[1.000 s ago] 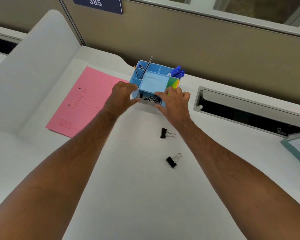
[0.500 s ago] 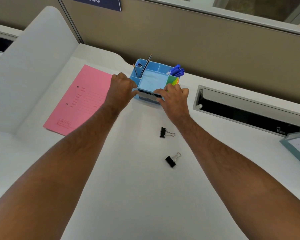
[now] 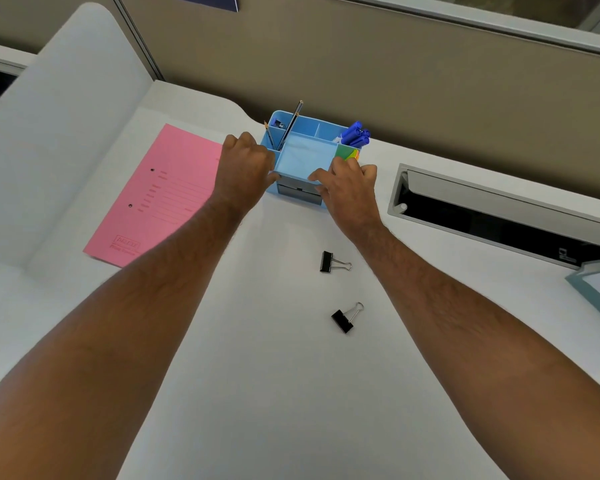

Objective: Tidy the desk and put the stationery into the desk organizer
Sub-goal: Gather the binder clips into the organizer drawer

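Both hands on blue organizer [image 3: 307,157] — left hand [image 3: 245,168] grips its left corner, right hand [image 3: 349,188] its front edge; two binder clips [image 3: 333,263] on worktop [image 3: 257,375] nearer than organizer.

Both bare forearms are reaching up from the lower corners of the frame and converging toward the upper centre. The left hand [image 3: 245,169] is lying back-up at the left of centre, its knuckles raised and its fingers curling forward and down; the fingertips are hidden behind the hand itself. The right hand [image 3: 349,188] is sitting just to its right, also back-up, with its thumb stretching leftward toward the other hand and its fingers bending over at the knuckles. The two hands are staying apart, a gap showing between them. Both wrists are running nearly straight with their forearms.
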`<state>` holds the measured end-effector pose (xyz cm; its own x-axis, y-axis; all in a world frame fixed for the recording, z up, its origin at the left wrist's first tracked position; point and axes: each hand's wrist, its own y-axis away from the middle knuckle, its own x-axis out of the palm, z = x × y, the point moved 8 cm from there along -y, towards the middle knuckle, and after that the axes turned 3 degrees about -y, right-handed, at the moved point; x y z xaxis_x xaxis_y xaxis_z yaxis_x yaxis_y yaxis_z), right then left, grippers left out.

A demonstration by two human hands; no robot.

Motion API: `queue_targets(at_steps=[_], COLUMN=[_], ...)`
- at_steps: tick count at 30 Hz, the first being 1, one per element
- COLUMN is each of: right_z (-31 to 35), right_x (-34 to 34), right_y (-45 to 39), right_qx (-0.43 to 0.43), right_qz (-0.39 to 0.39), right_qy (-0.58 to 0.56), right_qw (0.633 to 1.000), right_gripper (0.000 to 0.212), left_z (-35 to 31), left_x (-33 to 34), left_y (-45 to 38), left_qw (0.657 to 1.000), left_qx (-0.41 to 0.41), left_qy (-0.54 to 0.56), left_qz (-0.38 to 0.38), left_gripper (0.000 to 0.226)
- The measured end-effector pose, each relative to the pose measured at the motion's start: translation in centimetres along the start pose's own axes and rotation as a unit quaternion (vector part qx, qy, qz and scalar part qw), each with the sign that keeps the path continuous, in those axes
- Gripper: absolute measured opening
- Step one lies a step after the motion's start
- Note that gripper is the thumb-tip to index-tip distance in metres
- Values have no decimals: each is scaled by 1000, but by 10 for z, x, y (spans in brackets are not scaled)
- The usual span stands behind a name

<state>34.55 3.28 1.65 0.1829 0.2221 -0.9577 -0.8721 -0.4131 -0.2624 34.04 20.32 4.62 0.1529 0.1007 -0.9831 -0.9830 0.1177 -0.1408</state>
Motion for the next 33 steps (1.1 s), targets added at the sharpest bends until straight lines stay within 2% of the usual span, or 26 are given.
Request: queue_targets(at_steps=[6, 11, 15, 17, 20, 22, 24, 25, 27, 29, 31, 33], right_z=[1, 4, 3, 7, 25, 35, 37, 37, 40, 47, 55, 61], right_x=[2, 0, -2, -7, -3, 14, 38, 51, 75, 90, 99, 103], right_y=[1, -1, -1, 3, 17, 29, 41, 46, 56, 60, 59, 56], right_qx=[5, -13, 1, 11, -3, 34, 148, 219, 348, 436, 476, 488], right_qz=[3, 4, 3, -24, -39, -10, 27, 48, 92, 108, 81, 57], right_qy=[-8, -8, -17, -63, -242, -371, -476, -520, -601, -670, -734, -775], right_qw=[1000, 1000, 1000, 998, 969, 928, 867, 824, 713, 591, 478, 397], right_gripper=[31, 31, 30, 29, 25, 20, 20, 22, 27, 35, 40, 42], left_z=[-3, -5, -4, -2, 0, 0, 0, 0, 0, 1, 1, 1], left_x=[4, 6, 11, 14, 18, 20, 22, 23, 26, 31, 34, 38], left_y=[-7, -15, -16, -16, -18, -19, -20, -21, -21, -21, -20, -21], left_qw=[998, 995, 993, 992, 991, 991, 991, 991, 991, 990, 987, 984], left_qx=[25, 65, 52, 44, 42, 44, 44, 43, 45, 46, 44, 42], left_qy=[29, 11, 36, 53, 56, 60, 58, 56, 55, 67, 86, 109], left_qz=[43, 77, 101, 105, 112, 112, 110, 110, 112, 120, 130, 136], left_gripper=[39, 40, 45, 45, 45, 44, 43, 43, 43, 43, 41, 40])
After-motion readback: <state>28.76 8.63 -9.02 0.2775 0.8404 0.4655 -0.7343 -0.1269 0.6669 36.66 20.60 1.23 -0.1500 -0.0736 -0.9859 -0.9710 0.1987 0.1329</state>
